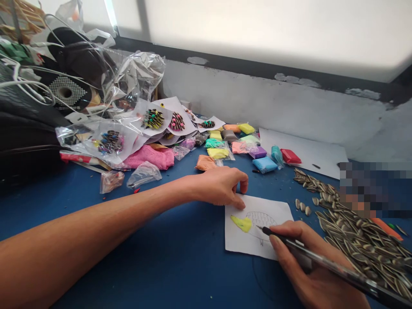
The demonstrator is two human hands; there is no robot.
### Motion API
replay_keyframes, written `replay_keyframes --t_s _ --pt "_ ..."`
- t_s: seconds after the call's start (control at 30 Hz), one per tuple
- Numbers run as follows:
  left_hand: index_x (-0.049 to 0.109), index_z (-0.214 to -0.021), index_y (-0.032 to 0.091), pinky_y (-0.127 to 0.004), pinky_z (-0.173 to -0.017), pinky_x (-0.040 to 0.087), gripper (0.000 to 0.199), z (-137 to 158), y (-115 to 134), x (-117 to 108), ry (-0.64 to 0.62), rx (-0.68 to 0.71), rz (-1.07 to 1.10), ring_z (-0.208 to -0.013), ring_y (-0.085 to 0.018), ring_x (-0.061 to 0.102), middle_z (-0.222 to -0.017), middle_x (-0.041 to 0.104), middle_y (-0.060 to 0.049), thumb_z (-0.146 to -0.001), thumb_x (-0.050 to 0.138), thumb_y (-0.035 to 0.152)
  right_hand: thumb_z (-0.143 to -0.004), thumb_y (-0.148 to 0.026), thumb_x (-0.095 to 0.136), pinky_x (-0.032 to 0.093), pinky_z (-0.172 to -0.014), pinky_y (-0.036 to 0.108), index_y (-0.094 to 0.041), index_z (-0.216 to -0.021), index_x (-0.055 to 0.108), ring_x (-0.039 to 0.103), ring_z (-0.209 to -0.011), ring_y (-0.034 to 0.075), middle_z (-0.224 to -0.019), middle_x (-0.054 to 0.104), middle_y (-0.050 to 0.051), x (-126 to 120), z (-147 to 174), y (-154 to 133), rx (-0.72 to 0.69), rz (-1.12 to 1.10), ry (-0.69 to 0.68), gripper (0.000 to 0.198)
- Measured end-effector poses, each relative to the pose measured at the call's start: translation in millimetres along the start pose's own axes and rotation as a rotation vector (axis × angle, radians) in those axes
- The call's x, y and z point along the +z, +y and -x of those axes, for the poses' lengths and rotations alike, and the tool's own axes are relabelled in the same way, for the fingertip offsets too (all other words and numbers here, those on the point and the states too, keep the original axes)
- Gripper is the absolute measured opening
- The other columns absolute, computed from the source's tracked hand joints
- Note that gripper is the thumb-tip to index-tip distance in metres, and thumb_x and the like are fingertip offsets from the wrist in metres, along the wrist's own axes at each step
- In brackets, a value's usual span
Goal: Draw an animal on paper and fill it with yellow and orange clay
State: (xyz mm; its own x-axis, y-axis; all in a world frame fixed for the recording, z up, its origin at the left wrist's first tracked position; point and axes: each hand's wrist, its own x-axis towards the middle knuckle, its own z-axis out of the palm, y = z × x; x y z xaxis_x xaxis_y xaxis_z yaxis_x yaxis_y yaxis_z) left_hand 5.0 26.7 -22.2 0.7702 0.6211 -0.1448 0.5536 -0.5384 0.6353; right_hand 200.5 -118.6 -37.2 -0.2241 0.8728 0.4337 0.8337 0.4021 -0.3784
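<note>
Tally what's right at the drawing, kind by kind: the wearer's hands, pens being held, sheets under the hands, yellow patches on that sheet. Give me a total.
Left hand and right hand: 2
Pen: 1
Sheet: 1
Yellow patch: 1
Total: 5

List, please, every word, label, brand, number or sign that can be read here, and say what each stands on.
No text can be read.
Black disc: pale print, too small and blurred to read.
Drawing on the paper: pen strokes, no clear words.
</note>
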Motion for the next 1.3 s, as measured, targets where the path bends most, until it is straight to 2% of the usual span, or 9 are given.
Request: replay_keyframes --t_s 0.7,0.9,1.3 --pt "0.061 -0.095 0.019 -0.023 -0.056 0.037 0.032 0.1 -0.5 0.5 0.018 0.015 0.007 -0.064 -0.011 0.057 -0.078 0.064 0.003 -0.072 0.072 0.039 -0.090 -0.025 0.056 0.050 -0.051 0.016 -0.026 -0.089 0.056 0.065 -0.055 0.009 -0.068 0.066 -0.007 -2.2 -2.3 -4.4 0.005 0.008 -0.001 0.002" --pt "0.061 -0.095 0.019 -0.023 -0.056 0.038 0.032 -0.2 -0.8 0.9 0.015 0.015 0.010 -0.064 -0.011 0.057 -0.078 0.064 0.003 -0.072 0.072 0.038 -0.089 -0.026 0.058 0.051 -0.054 0.014 -0.026 -0.091 0.056 0.069 -0.061 0.010 -0.072 0.069 -0.006 -2.3 -0.7 0.0 0.012 0.044 0.033 0.003" --pt "0.061 -0.098 0.019 -0.025 -0.059 0.037 0.034 0.1 -0.3 0.3 0.000 0.004 0.006 -0.068 -0.013 0.058 -0.081 0.066 0.001 -0.072 0.071 0.040 -0.088 -0.029 0.057 0.051 -0.050 0.018 -0.025 -0.085 0.058 0.067 -0.056 0.012 -0.067 0.067 -0.005 -3.4 -1.4 0.2 0.054 0.035 0.008 0.005"
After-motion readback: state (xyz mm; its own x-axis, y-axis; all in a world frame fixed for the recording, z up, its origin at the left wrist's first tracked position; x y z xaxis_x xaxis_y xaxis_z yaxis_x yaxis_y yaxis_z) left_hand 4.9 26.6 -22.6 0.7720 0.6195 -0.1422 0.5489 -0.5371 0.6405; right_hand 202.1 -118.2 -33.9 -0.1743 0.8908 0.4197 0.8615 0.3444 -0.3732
